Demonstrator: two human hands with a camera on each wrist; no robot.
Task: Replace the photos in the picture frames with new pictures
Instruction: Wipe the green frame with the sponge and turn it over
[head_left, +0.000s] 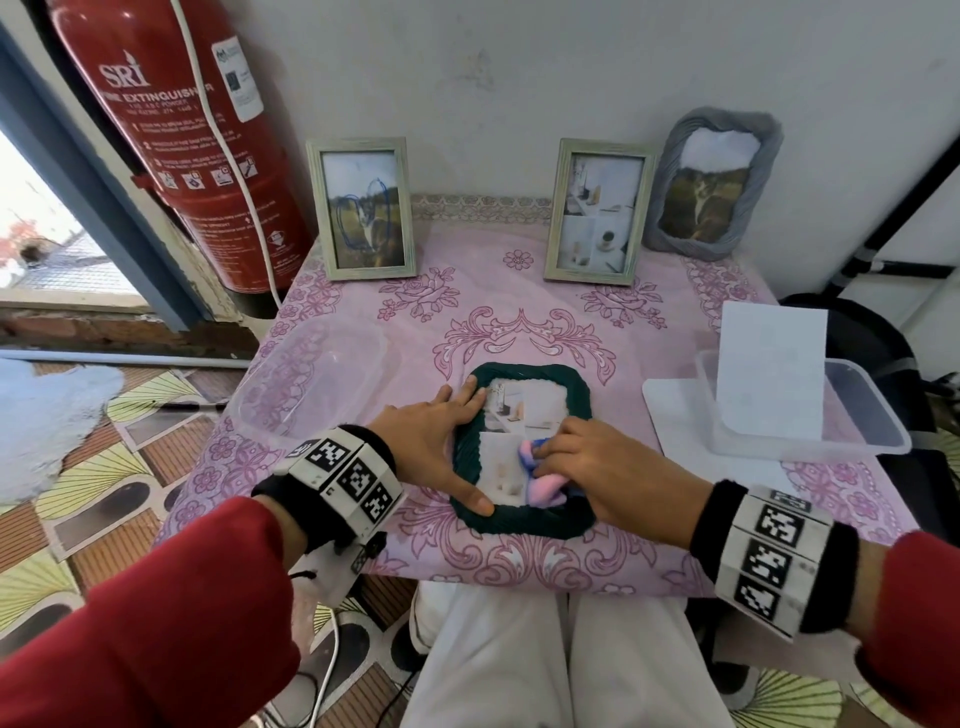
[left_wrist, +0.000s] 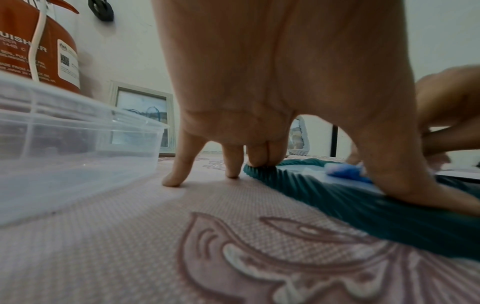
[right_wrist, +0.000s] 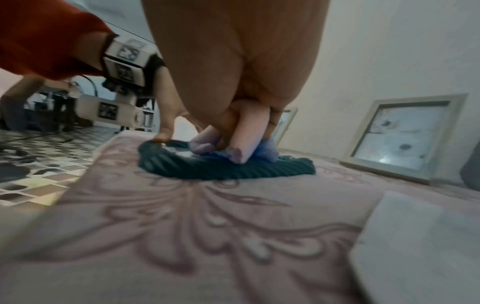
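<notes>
A dark green ribbed picture frame (head_left: 524, 519) (left_wrist: 376, 222) (right_wrist: 221, 168) lies flat on the pink tablecloth near the front edge, face up, with a pale collage photo (head_left: 519, 410) in it. My left hand (head_left: 436, 441) (left_wrist: 259, 102) presses the frame's left rim with straight fingers, thumb on the lower rim. My right hand (head_left: 587, 462) (right_wrist: 233, 82) grips a pink and blue cloth (head_left: 540, 483) (left_wrist: 345, 170) (right_wrist: 241, 152) pressed on the glass at the frame's lower right.
Two pale wooden frames (head_left: 363, 208) (head_left: 597, 210) and a grey ribbed frame (head_left: 711, 182) stand at the back by the wall. A clear plastic tub (head_left: 306, 384) (left_wrist: 64, 144) sits left. Another clear tub (head_left: 810, 415) with white sheets (head_left: 769, 374) sits right. A red fire extinguisher (head_left: 182, 130) stands far left.
</notes>
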